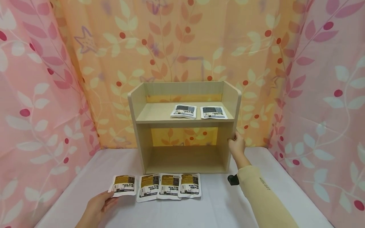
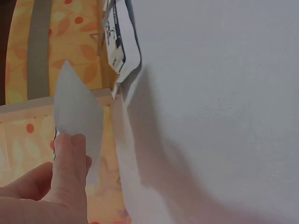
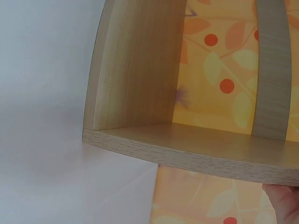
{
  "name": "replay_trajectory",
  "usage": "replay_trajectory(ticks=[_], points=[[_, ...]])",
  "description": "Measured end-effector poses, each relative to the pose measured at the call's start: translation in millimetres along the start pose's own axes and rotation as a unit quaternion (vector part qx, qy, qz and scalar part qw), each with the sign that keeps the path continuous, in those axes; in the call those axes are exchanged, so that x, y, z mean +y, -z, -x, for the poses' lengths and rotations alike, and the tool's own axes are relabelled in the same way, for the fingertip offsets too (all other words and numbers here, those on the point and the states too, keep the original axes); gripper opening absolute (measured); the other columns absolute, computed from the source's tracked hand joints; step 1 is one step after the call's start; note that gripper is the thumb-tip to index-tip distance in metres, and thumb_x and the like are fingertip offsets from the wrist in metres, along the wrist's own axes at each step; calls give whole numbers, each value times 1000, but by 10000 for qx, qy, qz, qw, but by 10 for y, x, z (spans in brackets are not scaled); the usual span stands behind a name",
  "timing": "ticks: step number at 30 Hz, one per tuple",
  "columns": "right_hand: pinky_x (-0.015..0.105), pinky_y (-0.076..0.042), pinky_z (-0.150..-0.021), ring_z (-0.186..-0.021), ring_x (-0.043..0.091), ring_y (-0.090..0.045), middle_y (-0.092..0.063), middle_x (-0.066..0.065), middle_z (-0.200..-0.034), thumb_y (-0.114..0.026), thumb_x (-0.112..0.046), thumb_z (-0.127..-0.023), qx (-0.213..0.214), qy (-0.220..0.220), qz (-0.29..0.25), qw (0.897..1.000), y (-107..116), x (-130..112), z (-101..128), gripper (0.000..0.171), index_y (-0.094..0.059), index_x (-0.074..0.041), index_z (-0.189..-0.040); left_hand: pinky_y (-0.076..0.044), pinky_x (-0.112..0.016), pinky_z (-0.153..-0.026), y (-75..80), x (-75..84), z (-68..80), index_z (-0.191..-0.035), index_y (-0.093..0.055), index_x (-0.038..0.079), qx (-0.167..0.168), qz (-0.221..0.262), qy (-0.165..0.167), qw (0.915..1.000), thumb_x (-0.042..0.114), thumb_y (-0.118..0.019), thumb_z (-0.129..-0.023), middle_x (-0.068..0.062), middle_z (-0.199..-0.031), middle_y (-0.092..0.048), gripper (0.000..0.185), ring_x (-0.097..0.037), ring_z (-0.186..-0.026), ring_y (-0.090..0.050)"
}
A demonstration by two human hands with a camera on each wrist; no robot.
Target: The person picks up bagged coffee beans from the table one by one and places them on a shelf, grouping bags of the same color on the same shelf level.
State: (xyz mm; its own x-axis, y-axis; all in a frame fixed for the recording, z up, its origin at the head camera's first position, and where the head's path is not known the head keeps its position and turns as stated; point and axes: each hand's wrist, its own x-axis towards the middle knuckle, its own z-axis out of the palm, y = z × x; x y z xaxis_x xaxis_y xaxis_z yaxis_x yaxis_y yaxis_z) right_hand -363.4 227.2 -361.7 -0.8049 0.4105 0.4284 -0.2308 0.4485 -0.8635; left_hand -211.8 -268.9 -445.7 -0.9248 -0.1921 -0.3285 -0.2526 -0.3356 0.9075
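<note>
In the head view my left hand [image 1: 98,204] pinches a flat white packet [image 1: 124,186] with a brown-and-white printed label by its lower left corner. The left wrist view shows that packet's plain white back [image 2: 77,112], raised on edge between thumb and fingers. To its right, three similar packets lie in an overlapping row, the nearest being a brown-labelled packet [image 1: 149,188]. My right hand [image 1: 238,145] grips the right side panel of a light wooden shelf [image 1: 186,124] at its front edge. In the right wrist view, only some fingers [image 3: 282,198] show against the panel's outer face.
On the shelf's upper board lie two packets with blue-grey labels, a left one [image 1: 184,111] and a right one [image 1: 213,112]. A small black object [image 1: 233,180] appears beside the right sleeve [image 1: 262,193]. Patterned curtains [image 1: 176,41] surround the white-covered table [image 1: 214,209].
</note>
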Motion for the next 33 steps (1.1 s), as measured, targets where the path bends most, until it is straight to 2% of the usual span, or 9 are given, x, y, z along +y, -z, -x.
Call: replay_trajectory(ticks=[12,20,25,33], points=[[54,-42,-95,-112,42,-56,-62,29,-117,-55,6,-80,114,19,144,9998,38,4,-4,48,-59,-1,-127,-56,-38,-80,-260,-30,57,-137,-23,-25,-298,91,-124,9994,1,-47,-100,-9,-84,-68,51,-19,-75,-70],[53,-42,-93,-111,42,-56,-62,29,-117,-54,7,-80,83,-4,85,9999,55,5,0,44,-60,2,-123,-56,-37,-80,-430,-44,57,-139,-22,-23,-320,131,-43,9994,3,-47,-101,-10,-84,-68,53,-21,-77,-71],[52,-44,-95,-112,42,-56,-61,30,-118,-54,8,-80,70,2,14,10000,36,-16,3,46,-59,2,-125,-55,-37,-81,-522,-64,66,-140,-21,-22,-497,188,-194,9984,3,-45,-101,-10,-87,-68,52,-20,-79,-71],[53,-42,-96,-114,43,-56,-61,28,-119,-54,7,-79,65,33,75,9999,-16,-35,25,45,-60,3,-124,-56,-33,-80,-651,-102,51,-141,-19,-22,-648,162,-238,9975,4,-44,-102,-8,-88,-68,53,-17,-80,-69]])
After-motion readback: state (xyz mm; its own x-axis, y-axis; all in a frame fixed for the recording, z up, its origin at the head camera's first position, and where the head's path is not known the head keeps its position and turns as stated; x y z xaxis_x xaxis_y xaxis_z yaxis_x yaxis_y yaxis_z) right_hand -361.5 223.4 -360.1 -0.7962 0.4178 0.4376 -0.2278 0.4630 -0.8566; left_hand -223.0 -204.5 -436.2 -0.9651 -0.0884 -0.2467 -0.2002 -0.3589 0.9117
